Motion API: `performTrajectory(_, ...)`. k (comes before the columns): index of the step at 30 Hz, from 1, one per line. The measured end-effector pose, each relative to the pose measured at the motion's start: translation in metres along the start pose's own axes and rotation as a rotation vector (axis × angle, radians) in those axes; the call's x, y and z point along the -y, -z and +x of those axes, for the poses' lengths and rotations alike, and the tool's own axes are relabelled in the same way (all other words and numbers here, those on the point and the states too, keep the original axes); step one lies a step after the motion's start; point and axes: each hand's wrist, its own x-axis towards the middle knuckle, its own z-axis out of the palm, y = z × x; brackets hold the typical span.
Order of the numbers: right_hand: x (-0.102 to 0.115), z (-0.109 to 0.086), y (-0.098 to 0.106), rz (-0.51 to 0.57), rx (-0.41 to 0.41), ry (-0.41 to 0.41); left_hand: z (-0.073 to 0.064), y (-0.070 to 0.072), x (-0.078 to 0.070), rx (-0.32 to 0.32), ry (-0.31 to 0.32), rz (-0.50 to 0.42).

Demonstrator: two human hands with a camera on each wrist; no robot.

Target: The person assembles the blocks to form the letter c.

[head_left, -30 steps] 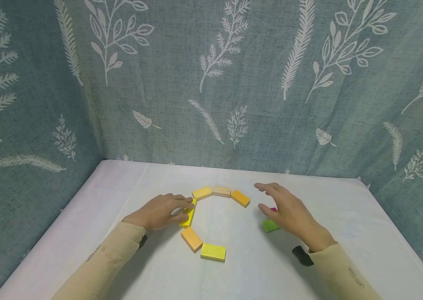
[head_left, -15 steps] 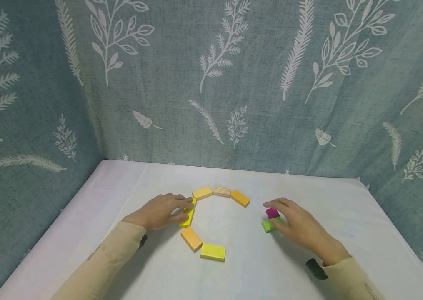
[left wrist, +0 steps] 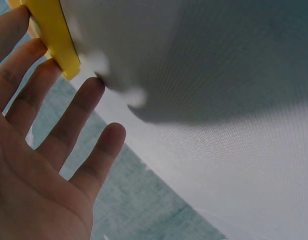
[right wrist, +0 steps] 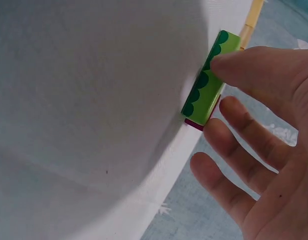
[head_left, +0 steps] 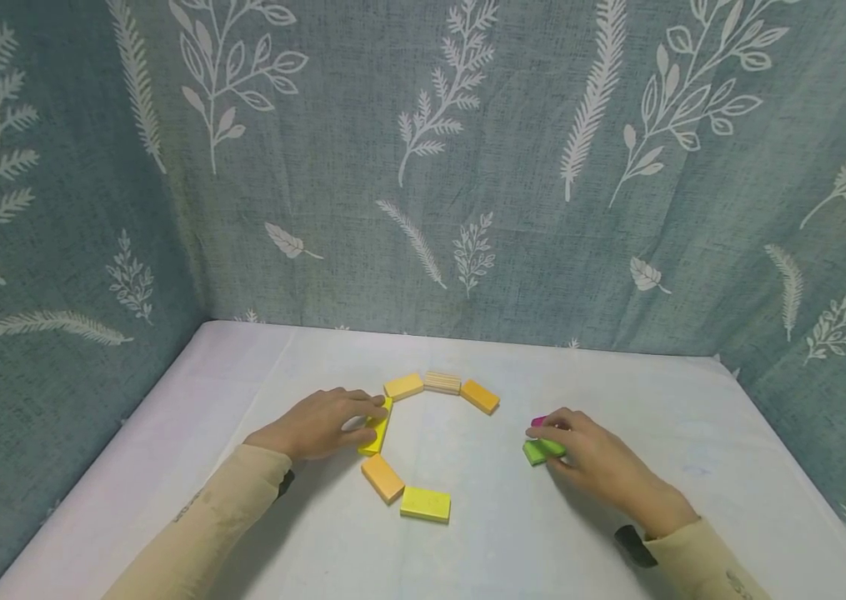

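In the head view my left hand (head_left: 321, 423) holds a long yellow block (head_left: 372, 439), the thumb near its front end and fingertips near its far end. The left wrist view shows fingertips against the yellow block (left wrist: 56, 35), while two outer fingers stand apart from it. On the right side, my right hand (head_left: 603, 462) grips a green block (head_left: 538, 452). The right wrist view has the thumb on the face of the green block (right wrist: 208, 82), which bears a dark green scalloped edge; the index finger is partly hidden. A magenta block (head_left: 538, 422) lies just behind the green one, mostly covered.
A curve of blocks runs from the left hand: a pale yellow block (head_left: 403, 386), a striped wooden block (head_left: 443, 382) and an orange block (head_left: 480, 397) behind, a light orange block (head_left: 382, 478) and a yellow-green block (head_left: 426, 504) in front. Patterned curtains (head_left: 347, 167) border the white table (head_left: 498, 542).
My right hand has moved down and right onto the green block, its thumb and fingers closing on it. My left hand stays at the long yellow block.
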Motion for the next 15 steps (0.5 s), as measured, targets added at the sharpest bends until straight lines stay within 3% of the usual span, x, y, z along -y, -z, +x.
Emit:
performTrajectory(8,0.0009,0.0002,-0.0042,-0.039,-0.034,0.028,-0.0004,-0.0012,0.0005,-0.003,-0.005,-0.003)
performTrajectory(15,0.0,-0.0008,-0.003,-0.031,-0.008,-0.007,-0.0009,-0.0006,0.0004,-0.004,-0.008,0.0)
